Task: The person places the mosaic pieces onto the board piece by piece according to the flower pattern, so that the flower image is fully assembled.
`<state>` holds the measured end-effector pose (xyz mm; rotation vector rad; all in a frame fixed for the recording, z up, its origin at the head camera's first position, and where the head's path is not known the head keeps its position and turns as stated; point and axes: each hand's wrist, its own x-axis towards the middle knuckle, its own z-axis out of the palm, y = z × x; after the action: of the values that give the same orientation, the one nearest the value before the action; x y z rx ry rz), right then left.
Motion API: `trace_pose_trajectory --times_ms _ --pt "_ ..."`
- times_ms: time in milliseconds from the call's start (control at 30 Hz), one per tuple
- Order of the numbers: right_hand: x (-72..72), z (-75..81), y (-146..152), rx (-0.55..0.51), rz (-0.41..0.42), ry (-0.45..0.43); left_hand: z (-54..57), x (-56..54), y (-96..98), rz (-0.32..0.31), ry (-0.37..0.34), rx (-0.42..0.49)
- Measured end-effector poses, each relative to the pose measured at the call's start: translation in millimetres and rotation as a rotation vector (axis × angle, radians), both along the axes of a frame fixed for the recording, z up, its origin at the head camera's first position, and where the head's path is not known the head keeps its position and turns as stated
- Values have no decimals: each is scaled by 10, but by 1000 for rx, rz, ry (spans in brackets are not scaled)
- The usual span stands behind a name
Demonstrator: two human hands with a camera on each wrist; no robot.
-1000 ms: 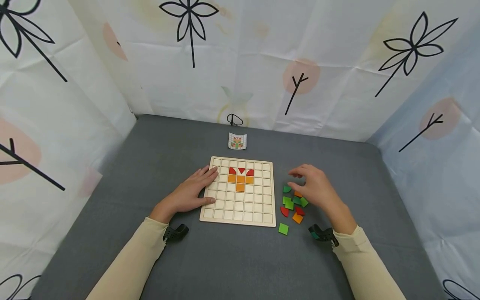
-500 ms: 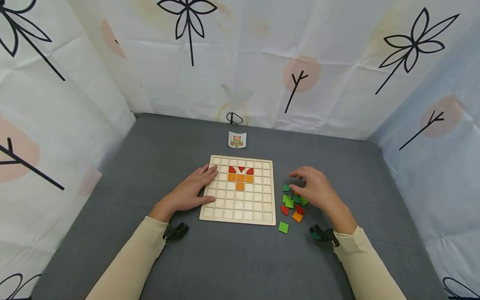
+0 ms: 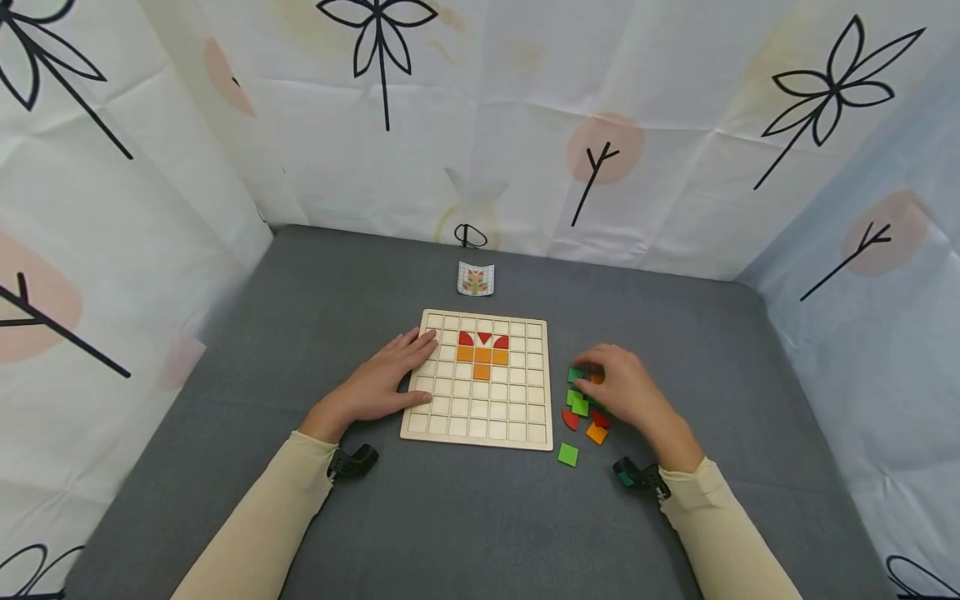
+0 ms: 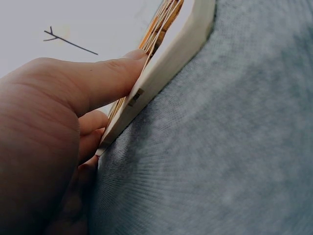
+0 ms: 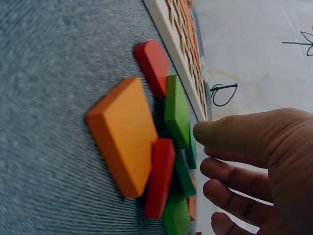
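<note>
My left hand rests on the left edge of a square wooden grid board, fingers stretched out. In the left wrist view its thumb lies on the board's rim. On the board sit an orange tile amid other orange tiles, with red tiles above them. Right of the board, my right hand is over a loose tile pile, thumb and fingers apart around a dark green tile. The right wrist view shows an orange tile, a red tile and a light green tile near the fingers.
A small pattern card lies behind the board. One light green tile is apart from the pile, toward me. The grey table is bordered by white printed cloth at the back and sides.
My right hand has moved slightly down and left, bringing its fingers closer about the dark green tile. The left hand stays on the board.
</note>
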<state>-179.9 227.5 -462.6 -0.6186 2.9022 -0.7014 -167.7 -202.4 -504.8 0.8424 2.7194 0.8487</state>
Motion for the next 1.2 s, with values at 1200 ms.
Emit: trace_pose_trajectory --times_ms 1200 --pt "-14 -80 -30 50 52 59 -23 -9 -5 -4 1 5"
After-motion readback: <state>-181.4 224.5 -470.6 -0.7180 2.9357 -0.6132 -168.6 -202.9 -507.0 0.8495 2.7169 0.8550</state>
